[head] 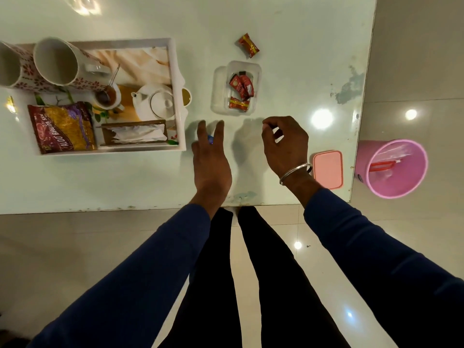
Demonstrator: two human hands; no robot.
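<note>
table (100,182): glossy pale, chipped edge | floor (414,46): beige glossy tiles, lamp glare | pink bin (362,156): right of table
</note>
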